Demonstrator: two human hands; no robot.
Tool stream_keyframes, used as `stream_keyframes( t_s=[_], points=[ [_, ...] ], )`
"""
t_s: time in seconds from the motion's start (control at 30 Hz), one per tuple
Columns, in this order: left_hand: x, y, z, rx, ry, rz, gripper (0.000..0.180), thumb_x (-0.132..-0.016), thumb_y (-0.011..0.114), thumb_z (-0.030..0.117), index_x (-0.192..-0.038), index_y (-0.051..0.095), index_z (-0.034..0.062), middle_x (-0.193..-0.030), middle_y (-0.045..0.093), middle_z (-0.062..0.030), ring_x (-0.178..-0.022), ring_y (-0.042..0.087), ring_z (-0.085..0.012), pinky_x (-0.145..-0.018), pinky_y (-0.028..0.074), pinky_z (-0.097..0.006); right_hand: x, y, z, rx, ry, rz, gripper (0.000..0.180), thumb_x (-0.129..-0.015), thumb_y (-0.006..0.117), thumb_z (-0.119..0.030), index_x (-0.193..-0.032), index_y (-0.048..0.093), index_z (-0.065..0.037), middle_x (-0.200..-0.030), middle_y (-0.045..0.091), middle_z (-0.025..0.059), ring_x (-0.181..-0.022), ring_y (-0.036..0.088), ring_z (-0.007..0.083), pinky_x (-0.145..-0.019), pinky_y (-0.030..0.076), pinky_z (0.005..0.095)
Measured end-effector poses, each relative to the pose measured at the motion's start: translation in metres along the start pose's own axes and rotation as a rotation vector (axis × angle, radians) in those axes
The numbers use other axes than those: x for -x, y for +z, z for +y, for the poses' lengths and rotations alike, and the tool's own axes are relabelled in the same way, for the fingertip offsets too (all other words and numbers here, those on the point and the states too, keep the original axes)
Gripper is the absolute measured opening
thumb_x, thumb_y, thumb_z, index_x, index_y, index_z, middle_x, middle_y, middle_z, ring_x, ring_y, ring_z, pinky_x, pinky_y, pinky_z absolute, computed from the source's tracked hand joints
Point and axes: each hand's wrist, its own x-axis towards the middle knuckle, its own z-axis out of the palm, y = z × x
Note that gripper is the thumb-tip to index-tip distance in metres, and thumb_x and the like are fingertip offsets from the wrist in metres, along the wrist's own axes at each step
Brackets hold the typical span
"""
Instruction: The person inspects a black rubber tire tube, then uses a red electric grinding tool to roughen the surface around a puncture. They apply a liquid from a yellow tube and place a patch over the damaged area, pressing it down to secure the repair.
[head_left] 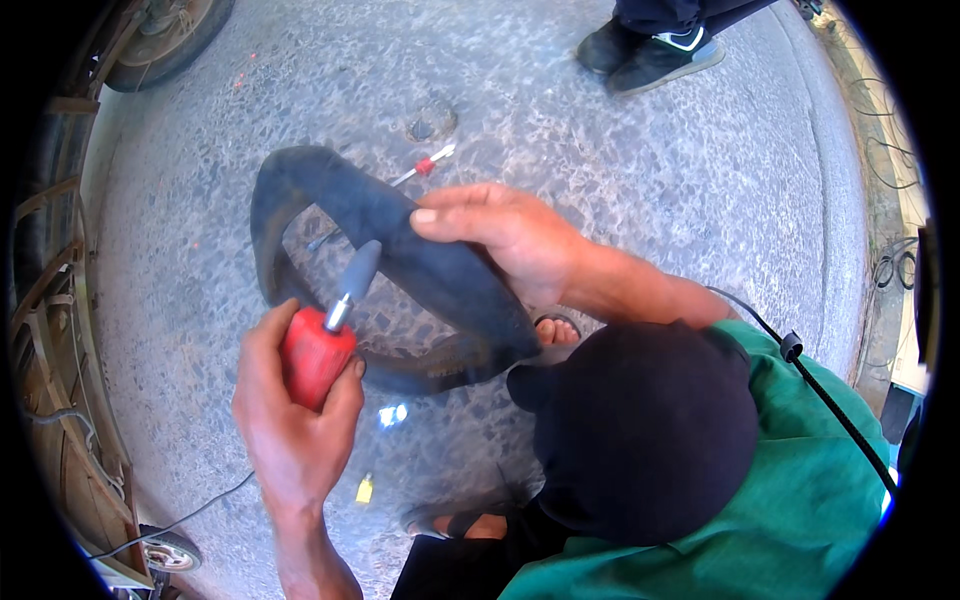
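Note:
Neither my left hand nor my right hand shows. Both hands in view appear to belong to a person in a green shirt and dark cap point(650, 430), crouching at lower right. That person's left hand point(290, 440) grips a red-bodied rotary tool point(318, 360) with a metal collet and a grey, pointed grinding stone point(360, 270). Their right hand point(510, 235) pinches the upper edge of a black rubber inner tube point(400, 235), bent into a loop. In the picture the stone overlaps the tube's opening; whether it touches the rubber I cannot tell.
A red-handled screwdriver point(425, 166) lies partly beneath the tube on rough pavement. Nearer sits a small yellow object point(364, 489). A wheel point(165, 45) and a wooden frame point(55, 360) line the left. Someone's dark shoes point(665, 62) stand far right; a dark cord point(840, 420) crosses the green shoulder.

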Motion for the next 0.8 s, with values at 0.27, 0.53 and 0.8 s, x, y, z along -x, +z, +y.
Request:
stream_keyframes(
  t_s=[0.27,0.53,0.8],
  points=[
    [-0.011,0.008,0.007,-0.125,0.138,-0.069,0.055,-0.074,0.082,0.006,-0.124,0.060,0.0013,-0.105,0.065,-0.0183,-0.093,0.067,-0.0360,-0.080,0.054,-0.041,0.002,0.001,-0.001,0.009,-0.015,-0.002,0.025,-0.097,0.065,-0.019,-0.111,0.070,0.001,-0.096,0.072,0.0083,-0.084,0.068,0.0137,-0.075,0.055,0.0293],
    [-0.018,0.016,-0.009,-0.097,0.174,-0.009,0.051,-0.076,0.079,0.008,-0.124,0.060,0.0050,-0.107,0.065,-0.0182,-0.095,0.068,-0.0364,-0.081,0.054,-0.042,0.002,-0.005,-0.004,0.068,-0.022,0.001,0.025,-0.099,0.063,-0.024,-0.108,0.069,0.000,-0.094,0.071,0.0078,-0.081,0.068,0.0132,-0.075,0.056,0.0278],
    [-0.005,0.010,-0.029,-0.143,0.199,0.065,0.045,-0.076,0.078,0.007,-0.118,0.061,0.0007,-0.095,0.065,-0.0139,-0.080,0.068,-0.0263,-0.069,0.056,-0.038,-0.007,0.007,0.008,0.113,-0.041,-0.061,0.032,-0.102,0.057,-0.025,-0.117,0.064,0.002,-0.101,0.071,0.0111,-0.088,0.070,0.0162,-0.080,0.058,0.0297]
  ],
)
